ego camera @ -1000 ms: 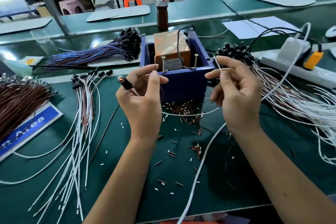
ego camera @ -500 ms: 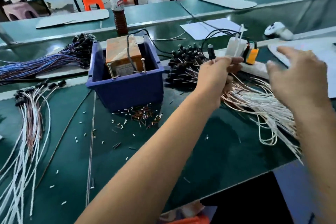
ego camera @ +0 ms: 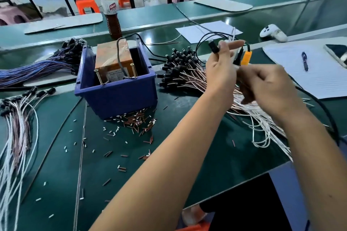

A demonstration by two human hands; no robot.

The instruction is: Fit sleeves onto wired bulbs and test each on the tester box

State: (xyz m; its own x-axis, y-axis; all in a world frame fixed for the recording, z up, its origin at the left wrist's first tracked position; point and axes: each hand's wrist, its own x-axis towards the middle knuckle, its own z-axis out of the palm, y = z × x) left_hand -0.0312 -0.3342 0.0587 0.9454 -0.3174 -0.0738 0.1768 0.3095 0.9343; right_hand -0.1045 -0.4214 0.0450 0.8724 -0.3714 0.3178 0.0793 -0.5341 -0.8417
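Observation:
My left hand [ego camera: 221, 70] reaches across to the right and pinches a black wired bulb [ego camera: 214, 47], holding it up above the pile of wired bulbs [ego camera: 180, 69]. Just right of it, my right hand [ego camera: 268, 88] is blurred, its fingers curled down over the white and copper wires [ego camera: 259, 122]; whether it holds any is unclear. The tester box [ego camera: 112, 60], orange with two upright screws, sits in a blue bin [ego camera: 116, 97] to the left. Loose sleeves [ego camera: 139, 120] lie heaped in front of the bin.
Bulbs on white wires [ego camera: 16, 110] lie fanned out at the left, behind them a blue-wired bundle [ego camera: 37, 67]. A bottle [ego camera: 111, 18] stands behind the bin. An orange plug [ego camera: 246, 57], paper with a pen [ego camera: 304, 62] and a white controller [ego camera: 273, 33] lie at the right.
My view swung right. Both hands left the tester box; the left carried a bulb over to the pile, and the right came in beside it over the wires.

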